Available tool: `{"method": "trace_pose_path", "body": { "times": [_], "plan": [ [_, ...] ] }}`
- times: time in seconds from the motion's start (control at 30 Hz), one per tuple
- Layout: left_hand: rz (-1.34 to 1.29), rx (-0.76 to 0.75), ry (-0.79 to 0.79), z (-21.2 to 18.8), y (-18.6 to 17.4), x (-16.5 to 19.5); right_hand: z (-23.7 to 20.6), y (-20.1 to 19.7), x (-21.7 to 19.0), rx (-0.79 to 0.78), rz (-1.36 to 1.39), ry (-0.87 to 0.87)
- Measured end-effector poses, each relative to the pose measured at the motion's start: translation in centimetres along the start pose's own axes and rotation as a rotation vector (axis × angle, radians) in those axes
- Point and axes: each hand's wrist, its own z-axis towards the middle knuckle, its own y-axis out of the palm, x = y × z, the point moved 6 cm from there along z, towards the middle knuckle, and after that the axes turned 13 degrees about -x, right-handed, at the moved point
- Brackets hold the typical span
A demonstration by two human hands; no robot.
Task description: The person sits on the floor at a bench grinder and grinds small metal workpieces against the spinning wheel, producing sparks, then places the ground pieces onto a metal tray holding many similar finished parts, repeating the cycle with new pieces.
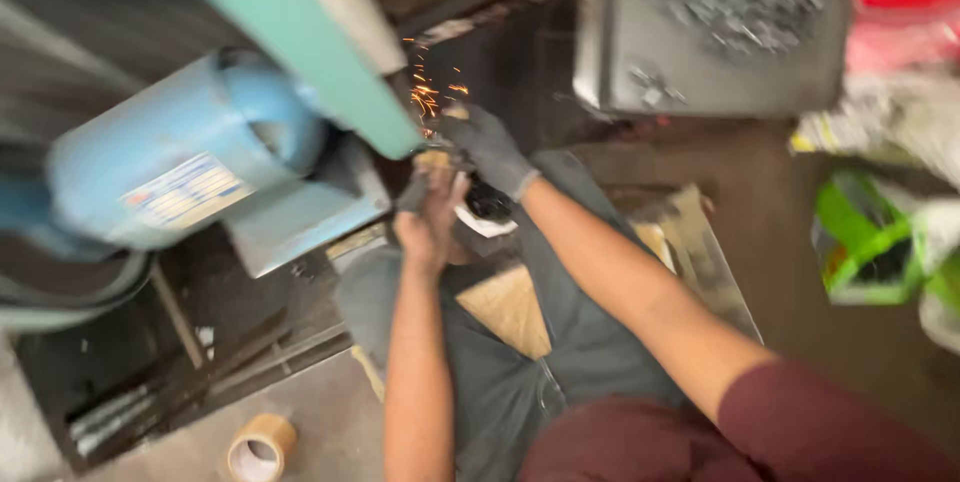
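My left hand (428, 220), bare, and my right hand (490, 150), in a dark grey glove, meet under the green guard (340, 52) of a grinding machine. Together they press a small workpiece (436, 158) up against the wheel, which the guard hides. Orange sparks (428, 97) fly upward from the contact point. The piece is blurred and mostly covered by my fingers, so its shape is unclear. My knees in grey trousers (560, 322) lie below my arms.
A blue motor (170, 157) with a label sits at left. A grey metal bin (715, 27) of small metal parts stands at top right. A tape roll (260, 449) lies on the floor. Green and red bags (880, 232) are piled at right.
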Motion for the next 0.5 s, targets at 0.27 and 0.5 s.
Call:
{"method": "trace_pose_path", "body": {
  "times": [0.27, 0.5],
  "plan": [
    [1.254, 0.208, -0.363, -0.4, -1.1, -0.2, -9.3, -9.0, -12.1, 0.299, -1.053, -0.49],
    [1.55, -0.074, -0.608, -0.1, -0.3, -2.8, -7.8, -18.3, -17.3, 0.488, -1.789, -0.2]
  ]
}}
